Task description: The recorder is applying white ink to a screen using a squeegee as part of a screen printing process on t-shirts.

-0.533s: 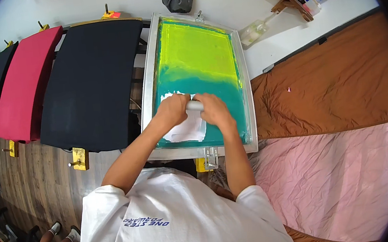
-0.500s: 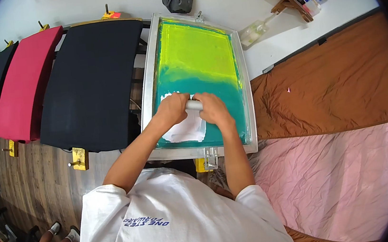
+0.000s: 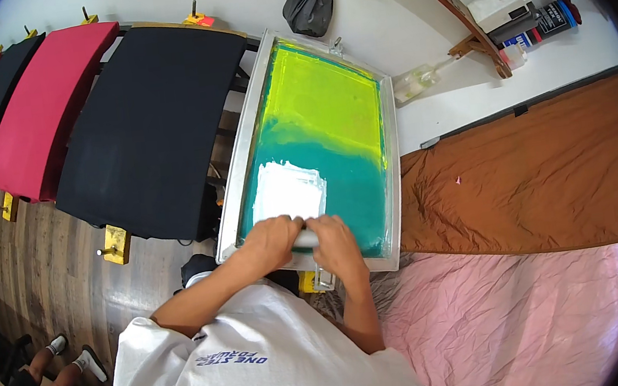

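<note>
Our left hand [image 3: 273, 243] and right hand [image 3: 336, 245] are wrapped around the grey handle [image 3: 304, 239], over the near end of the framed screen [image 3: 355, 195], beside its white patch [image 3: 287, 191].

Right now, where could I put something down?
The brown sheet between frame and pink sheet, except one scrap. The black cloth between frame and red cloth looks bare. Crowded: the frame's near edge, where left hand and right hand grip a handle.

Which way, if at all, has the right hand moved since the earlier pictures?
Yes: judged against the metal frame, the right hand has moved toward the person, and now is close to the frame's near edge.
</note>
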`<control>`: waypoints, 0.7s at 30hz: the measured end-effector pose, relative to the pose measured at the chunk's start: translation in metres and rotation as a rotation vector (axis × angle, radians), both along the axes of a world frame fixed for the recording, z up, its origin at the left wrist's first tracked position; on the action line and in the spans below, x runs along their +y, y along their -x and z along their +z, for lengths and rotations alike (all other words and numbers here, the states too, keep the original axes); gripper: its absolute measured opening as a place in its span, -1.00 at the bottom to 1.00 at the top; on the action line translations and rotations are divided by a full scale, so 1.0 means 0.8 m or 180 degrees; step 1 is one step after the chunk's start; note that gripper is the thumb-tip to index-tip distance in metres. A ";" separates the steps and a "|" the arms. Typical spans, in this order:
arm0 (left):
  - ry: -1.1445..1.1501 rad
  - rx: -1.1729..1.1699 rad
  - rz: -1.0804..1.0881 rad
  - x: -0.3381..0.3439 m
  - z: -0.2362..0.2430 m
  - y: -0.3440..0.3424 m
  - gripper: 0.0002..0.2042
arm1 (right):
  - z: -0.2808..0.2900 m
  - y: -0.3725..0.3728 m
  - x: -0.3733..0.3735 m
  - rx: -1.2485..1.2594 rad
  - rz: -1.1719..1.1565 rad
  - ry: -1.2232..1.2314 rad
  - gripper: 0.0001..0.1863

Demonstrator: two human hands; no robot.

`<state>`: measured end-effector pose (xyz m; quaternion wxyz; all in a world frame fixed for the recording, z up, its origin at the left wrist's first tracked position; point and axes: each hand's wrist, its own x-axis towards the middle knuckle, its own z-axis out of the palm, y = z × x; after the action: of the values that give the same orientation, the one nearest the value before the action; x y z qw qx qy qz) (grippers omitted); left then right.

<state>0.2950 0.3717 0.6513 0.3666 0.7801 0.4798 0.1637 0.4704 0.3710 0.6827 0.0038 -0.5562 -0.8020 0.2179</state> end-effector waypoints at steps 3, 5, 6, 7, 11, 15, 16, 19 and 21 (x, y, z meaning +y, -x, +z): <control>-0.0403 0.0050 0.0367 0.048 -0.002 -0.005 -0.72 | 0.001 0.006 0.057 -0.0014 0.0073 -0.0289 -0.63; -0.0525 0.0158 0.0445 0.088 -0.017 -0.008 -0.76 | -0.012 0.006 0.095 -0.0044 0.0048 -0.0337 -0.64; -0.0533 0.0255 0.0473 0.104 -0.025 -0.011 -0.78 | -0.020 0.004 0.112 -0.0065 0.0043 -0.0336 -0.65; -0.0545 0.0255 0.0467 0.105 -0.033 -0.013 -0.78 | -0.032 0.001 0.121 -0.0167 0.0010 -0.0183 -0.60; -0.0687 0.0003 0.0413 0.082 -0.056 -0.013 -0.76 | -0.041 0.000 0.095 0.0140 -0.0018 -0.0408 -0.51; -0.0242 0.0081 0.0374 0.036 -0.033 -0.007 -0.57 | -0.032 -0.001 0.047 0.0186 0.0018 -0.0204 -0.44; -0.0149 0.0165 0.0296 0.022 -0.029 -0.004 -0.57 | -0.031 -0.002 0.034 0.0202 0.0050 -0.0108 -0.43; -0.0280 0.0037 0.0233 -0.014 -0.026 -0.002 -0.63 | -0.019 -0.001 0.000 0.0253 -0.0027 0.0180 -0.41; -0.0207 0.0032 0.0218 -0.013 -0.008 0.001 -0.68 | -0.014 -0.002 0.000 0.0270 -0.0071 0.0221 -0.46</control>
<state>0.2939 0.3610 0.6445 0.3328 0.7756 0.5025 0.1876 0.4720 0.3707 0.6719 0.0210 -0.5552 -0.7868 0.2689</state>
